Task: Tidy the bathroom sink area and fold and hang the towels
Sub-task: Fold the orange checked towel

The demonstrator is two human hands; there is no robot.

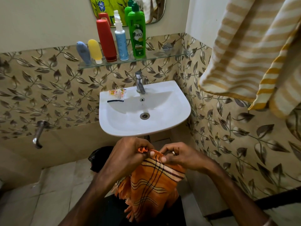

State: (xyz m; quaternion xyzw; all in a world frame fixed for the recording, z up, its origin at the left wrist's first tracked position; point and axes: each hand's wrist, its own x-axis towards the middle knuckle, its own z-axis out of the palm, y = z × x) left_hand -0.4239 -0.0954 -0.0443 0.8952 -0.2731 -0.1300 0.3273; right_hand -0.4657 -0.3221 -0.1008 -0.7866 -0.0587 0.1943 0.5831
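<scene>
An orange checked towel (151,188) with a fringed edge hangs in front of me, below the white sink (177,115). My left hand (128,154) grips a bunched corner at its top edge. My right hand (177,156) pinches the same top edge a little to the right. A yellow and white striped towel (247,51) hangs at the upper right. Small plastic sachets (117,93) and a dark thin strip (114,100) lie on the sink's left rim.
A glass shelf (162,57) above the tap (140,82) carries several bottles: blue, yellow, red, a white spray and a green one (136,33). A mirror (156,15) hangs above. A wall tap (38,134) sticks out at the left. A black bag (99,159) sits on the floor.
</scene>
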